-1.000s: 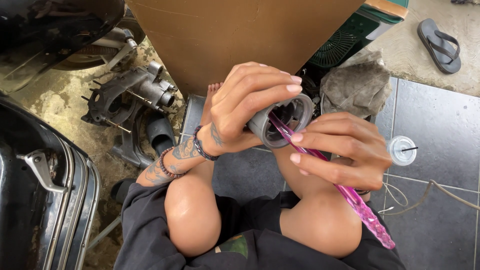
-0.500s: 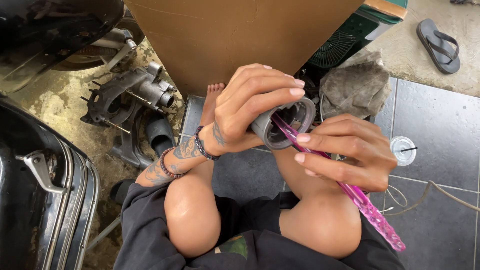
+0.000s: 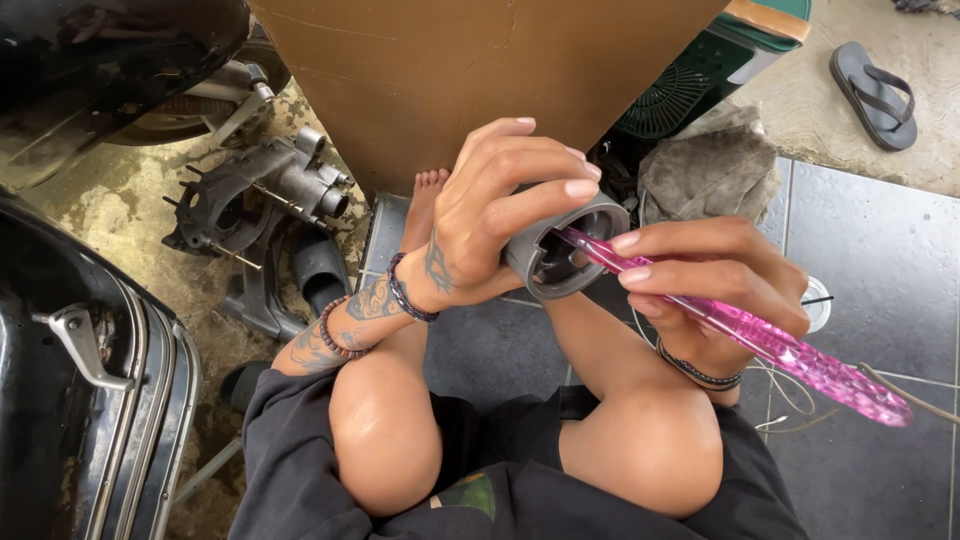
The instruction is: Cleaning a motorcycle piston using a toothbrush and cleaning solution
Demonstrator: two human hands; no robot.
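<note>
My left hand (image 3: pixel 495 205) grips a grey cylindrical metal part (image 3: pixel 565 255) with a hollow, notched opening facing me, held above my knees. My right hand (image 3: pixel 715 275) holds a tool with a clear pink faceted handle (image 3: pixel 790 355); its front end reaches into the opening of the grey part. The tool's tip is hidden inside the part. Both wrists wear bead bracelets. I am squatting, with both bare knees below the hands.
A brown cardboard box (image 3: pixel 470 70) stands just ahead. A grey engine casing (image 3: pixel 255 190) lies on the dirty ground at left, beside black motorcycle bodywork (image 3: pixel 70 350). A grey rag (image 3: pixel 710 170), a green crate (image 3: pixel 700 90), a sandal (image 3: pixel 875 95) and a small round lid (image 3: pixel 818 305) lie at right on dark tiles.
The pink-handled tool has slid back and to the right, its handle now sticking out further. The grey part has tilted slightly in my left hand.
</note>
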